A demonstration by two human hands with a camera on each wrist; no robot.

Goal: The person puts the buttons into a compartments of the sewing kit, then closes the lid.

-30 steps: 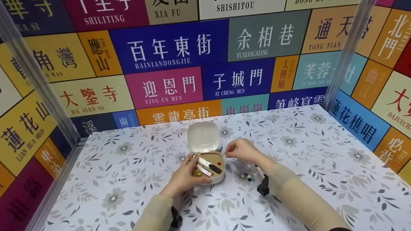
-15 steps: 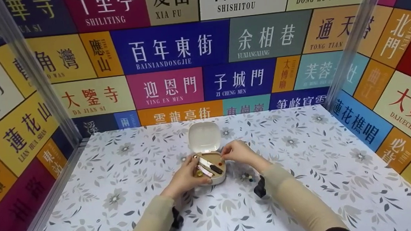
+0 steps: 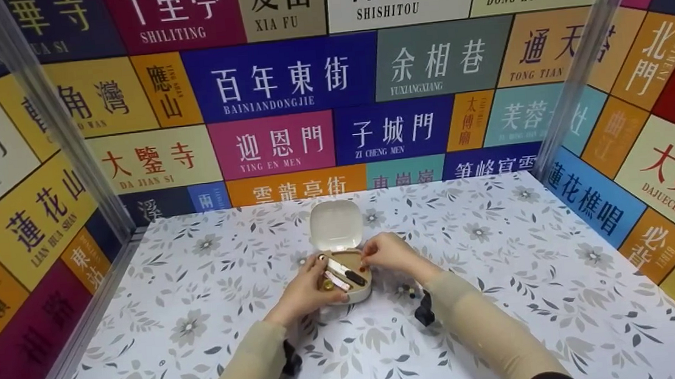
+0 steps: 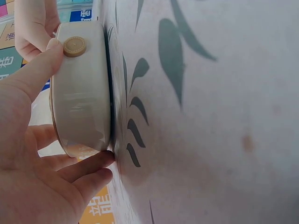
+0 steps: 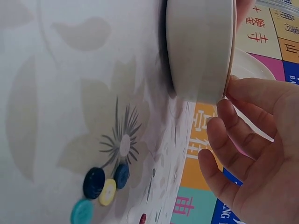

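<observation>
A small cream box [image 3: 356, 296] stands on the table with its lid [image 3: 335, 223] raised at the back. In its tan interior lie a white-and-black slender piece [image 3: 354, 277], a pinkish-white strip [image 3: 339, 282], a small yellow round piece [image 3: 327, 284] and a red button [image 3: 364, 268]. My left hand [image 3: 303, 290] grips the box's left side, thumb near a round tan catch [image 4: 74, 46] on the front wall. At the right rim, my right hand [image 3: 395, 254] has thumb and forefinger together, tips over the interior beside the red button. Whether they pinch anything is hidden.
Several loose buttons, navy [image 5: 94, 183], yellow [image 5: 107, 192], blue [image 5: 121, 176] and teal [image 5: 82, 212] among them, lie on the floral tablecloth [image 3: 235, 345] right of the box. Panels of printed signs [image 3: 282, 75] enclose the table at the back and sides.
My right hand has moved left from beside the box to its right rim, fingertips now at the red button. The left hand keeps its grip on the box.
</observation>
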